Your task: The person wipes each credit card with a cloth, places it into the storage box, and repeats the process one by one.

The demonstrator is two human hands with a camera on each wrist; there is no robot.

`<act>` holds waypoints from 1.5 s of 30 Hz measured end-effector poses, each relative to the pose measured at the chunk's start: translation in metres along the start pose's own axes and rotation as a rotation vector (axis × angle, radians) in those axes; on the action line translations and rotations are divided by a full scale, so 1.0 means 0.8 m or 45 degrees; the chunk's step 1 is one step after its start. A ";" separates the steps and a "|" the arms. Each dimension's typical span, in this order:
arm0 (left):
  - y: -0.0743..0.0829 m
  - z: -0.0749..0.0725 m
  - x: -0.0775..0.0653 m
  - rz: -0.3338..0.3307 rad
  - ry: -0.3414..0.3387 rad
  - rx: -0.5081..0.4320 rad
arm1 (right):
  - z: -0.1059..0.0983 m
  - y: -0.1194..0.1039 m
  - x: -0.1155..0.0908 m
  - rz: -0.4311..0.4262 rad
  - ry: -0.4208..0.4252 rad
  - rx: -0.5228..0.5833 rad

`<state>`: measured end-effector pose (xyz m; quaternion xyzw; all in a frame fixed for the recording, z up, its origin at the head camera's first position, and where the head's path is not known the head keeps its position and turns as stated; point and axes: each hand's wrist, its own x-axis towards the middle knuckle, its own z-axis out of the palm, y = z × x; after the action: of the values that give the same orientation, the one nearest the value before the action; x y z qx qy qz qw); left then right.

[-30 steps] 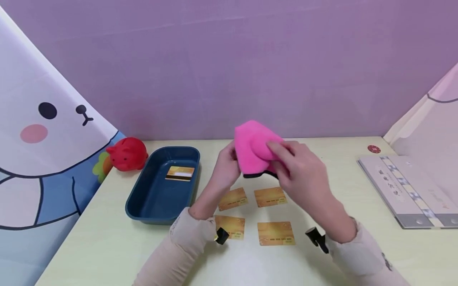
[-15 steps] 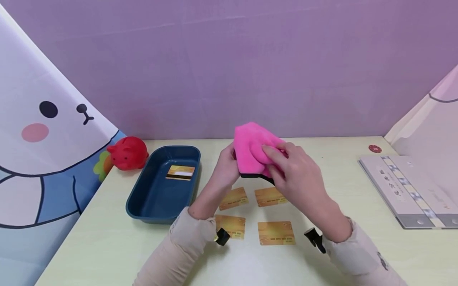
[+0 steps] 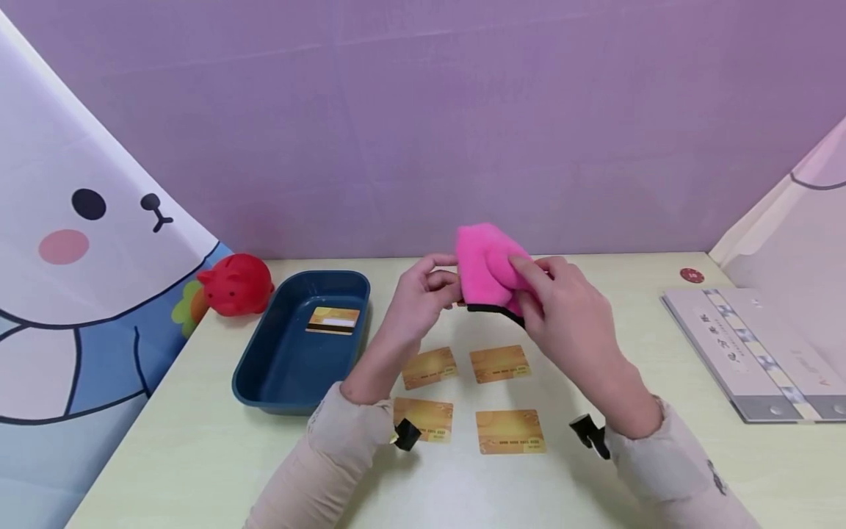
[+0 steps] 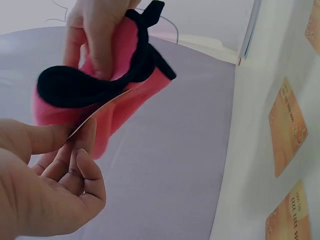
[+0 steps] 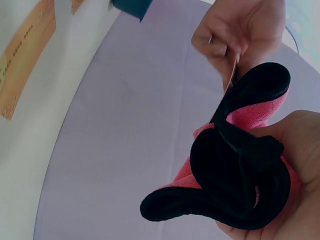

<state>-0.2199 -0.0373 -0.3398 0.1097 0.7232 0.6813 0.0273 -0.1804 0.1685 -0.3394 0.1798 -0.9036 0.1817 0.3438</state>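
Observation:
Above the table, my right hand [image 3: 567, 312] grips a folded pink plush cloth [image 3: 481, 268] with black edging, its thumb and fingers pressed into the fabric. My left hand [image 3: 419, 297] is at the cloth's left side, pinching a thin bank card [image 4: 102, 107] between thumb and fingers. The left wrist view shows this card nearly edge-on, running into the folds, so its far part is hidden by the pink fabric. From the right wrist, the same card [image 5: 230, 89] appears between the left fingers and the black edging. Several gold bank cards [image 3: 510, 432] lie below on the table.
Left of the hands stands a blue tray [image 3: 300, 406] with one card [image 3: 333, 320] lying stripe side up in it. Behind it sits a red piggy bank [image 3: 238, 285]. To the right are a grey folder [image 3: 760, 353] and a red poker chip [image 3: 691, 275].
The cloth and right hand have shifted slightly right. The left hand's fingers, earlier behind the cloth, now show at its left edge.

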 end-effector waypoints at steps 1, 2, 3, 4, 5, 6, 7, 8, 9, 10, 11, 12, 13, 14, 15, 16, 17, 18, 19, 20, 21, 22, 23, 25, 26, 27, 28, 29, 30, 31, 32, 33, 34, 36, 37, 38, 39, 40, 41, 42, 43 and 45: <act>0.001 -0.001 0.000 0.006 -0.005 -0.003 | -0.001 0.004 0.001 0.010 0.011 -0.003; 0.003 -0.003 0.000 0.010 -0.011 -0.010 | -0.002 0.008 0.002 0.018 0.024 -0.009; 0.004 -0.004 0.000 0.018 -0.019 -0.017 | -0.003 0.012 0.002 0.029 0.038 -0.014; 0.005 -0.006 -0.001 0.028 -0.025 -0.028 | -0.003 0.017 0.003 0.041 0.050 -0.019; 0.006 -0.008 -0.001 0.037 -0.030 -0.038 | -0.004 0.021 0.004 0.058 0.059 -0.022; 0.007 -0.011 -0.001 0.046 -0.034 -0.049 | -0.005 0.025 0.005 0.076 0.067 -0.024; 0.009 -0.013 -0.001 0.055 -0.038 -0.057 | -0.005 0.029 0.006 0.098 0.070 -0.024; 0.010 -0.015 -0.002 0.060 -0.043 -0.069 | -0.006 0.033 0.006 0.119 0.072 -0.022; 0.011 -0.017 -0.002 0.066 -0.047 -0.077 | -0.006 0.037 0.007 0.139 0.076 -0.019; 0.012 -0.019 -0.003 0.070 -0.051 -0.087 | -0.006 0.040 0.007 0.158 0.080 -0.017; 0.013 -0.021 -0.003 0.071 -0.053 -0.096 | -0.007 0.043 0.008 0.174 0.084 -0.015; 0.014 -0.023 -0.004 0.073 -0.057 -0.102 | -0.007 0.045 0.009 0.187 0.088 -0.016; 0.015 -0.025 -0.004 0.077 -0.059 -0.104 | -0.007 0.047 0.009 0.196 0.091 -0.018; 0.016 -0.026 -0.005 0.080 -0.060 -0.108 | -0.007 0.049 0.010 0.201 0.094 -0.022; 0.017 -0.028 -0.005 0.084 -0.059 -0.111 | -0.008 0.051 0.010 0.206 0.096 -0.024; 0.017 -0.029 -0.005 0.086 -0.059 -0.113 | -0.008 0.052 0.011 0.213 0.094 -0.027; 0.018 -0.031 -0.005 0.088 -0.056 -0.114 | -0.009 0.053 0.011 0.220 0.091 -0.029; 0.018 -0.032 -0.004 0.091 -0.054 -0.113 | -0.009 0.053 0.011 0.227 0.087 -0.030; 0.018 -0.033 -0.004 0.092 -0.052 -0.112 | -0.010 0.054 0.012 0.233 0.084 -0.029; 0.018 -0.034 -0.004 0.092 -0.051 -0.115 | -0.010 0.054 0.012 0.239 0.081 -0.027; 0.018 -0.035 -0.004 0.090 -0.047 -0.115 | -0.011 0.054 0.012 0.244 0.079 -0.025; 0.018 -0.036 -0.004 0.086 -0.043 -0.116 | -0.011 0.053 0.012 0.250 0.076 -0.023; 0.018 -0.037 -0.004 0.083 -0.036 -0.117 | -0.012 0.052 0.012 0.251 0.077 -0.020; 0.020 -0.040 -0.006 0.074 -0.015 -0.116 | -0.011 0.051 0.013 0.247 0.071 -0.010; 0.021 -0.043 -0.007 0.073 -0.003 -0.118 | -0.011 0.050 0.014 0.243 0.071 -0.005; 0.023 -0.045 -0.007 0.075 0.011 -0.121 | -0.011 0.050 0.015 0.239 0.072 0.001; 0.025 -0.048 -0.009 0.077 0.028 -0.126 | -0.011 0.049 0.016 0.238 0.071 0.007; 0.028 -0.051 -0.009 0.082 0.044 -0.136 | -0.011 0.049 0.017 0.235 0.071 0.011; 0.030 -0.055 -0.010 0.089 0.065 -0.145 | -0.011 0.050 0.018 0.236 0.067 0.014; 0.034 -0.059 -0.010 0.096 0.089 -0.158 | -0.011 0.050 0.019 0.240 0.065 0.017; 0.037 -0.063 -0.010 0.097 0.116 -0.174 | -0.012 0.051 0.019 0.245 0.064 0.020; 0.040 -0.069 -0.010 0.092 0.145 -0.183 | -0.013 0.051 0.019 0.252 0.060 0.023; 0.043 -0.075 -0.010 0.080 0.176 -0.189 | -0.014 0.052 0.019 0.264 0.051 0.027; 0.048 -0.091 -0.010 0.040 0.231 -0.171 | -0.016 0.055 0.018 0.291 0.031 0.033; 0.050 -0.101 -0.009 0.011 0.254 -0.166 | -0.018 0.057 0.018 0.303 0.024 0.034; 0.051 -0.112 -0.008 -0.025 0.277 -0.155 | -0.019 0.058 0.018 0.315 0.013 0.033; 0.052 -0.124 -0.007 -0.062 0.299 -0.132 | -0.021 0.060 0.018 0.324 0.004 0.032; 0.053 -0.136 -0.006 -0.102 0.322 -0.108 | -0.023 0.061 0.017 0.332 -0.004 0.031; 0.053 -0.149 -0.005 -0.141 0.339 -0.082 | -0.024 0.062 0.018 0.338 -0.011 0.028; 0.052 -0.162 -0.003 -0.178 0.354 -0.058 | -0.025 0.064 0.018 0.339 -0.015 0.026; 0.051 -0.174 -0.003 -0.214 0.357 -0.019 | -0.026 0.064 0.017 0.339 -0.017 0.026; 0.045 -0.198 -0.004 -0.289 0.347 0.103 | -0.028 0.064 0.018 0.337 -0.020 0.028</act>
<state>-0.2424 -0.1917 -0.2929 -0.0650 0.7548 0.6527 0.0011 -0.2010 0.2202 -0.3248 0.0643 -0.9200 0.2340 0.3079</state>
